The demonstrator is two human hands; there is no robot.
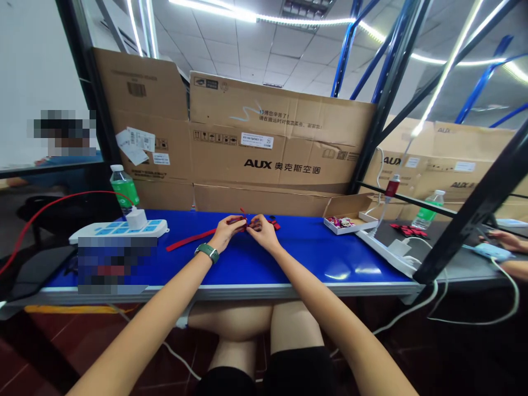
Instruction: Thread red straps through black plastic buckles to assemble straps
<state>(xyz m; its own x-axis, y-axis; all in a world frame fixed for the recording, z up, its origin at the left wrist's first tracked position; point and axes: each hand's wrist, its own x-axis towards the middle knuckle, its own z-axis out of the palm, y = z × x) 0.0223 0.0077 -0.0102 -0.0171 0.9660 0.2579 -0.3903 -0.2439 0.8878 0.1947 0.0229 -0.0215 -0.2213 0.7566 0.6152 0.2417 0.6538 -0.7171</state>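
A red ribbon [192, 240] lies slantwise on the blue tabletop, and its right end runs in under my left hand [226, 231]. That hand is closed, fingertips pinching the red band; a green watch sits on its wrist. Close beside it my right hand [264, 233] is closed too, fingers pinched at the same small dark-red part between the hands. Fingers hide most of that part, and a thin red tip sticks up above it. Just behind my right hand lie small red and black pieces [274, 223].
At the right stands an open cardboard box [350, 229] with small red and white items, near a white power strip [388, 254]. On the left are another power strip [154, 227] with a charger and a bottle [125, 190]. Cardboard [272, 198] walls the back. Another person's hand [505, 240] is far right.
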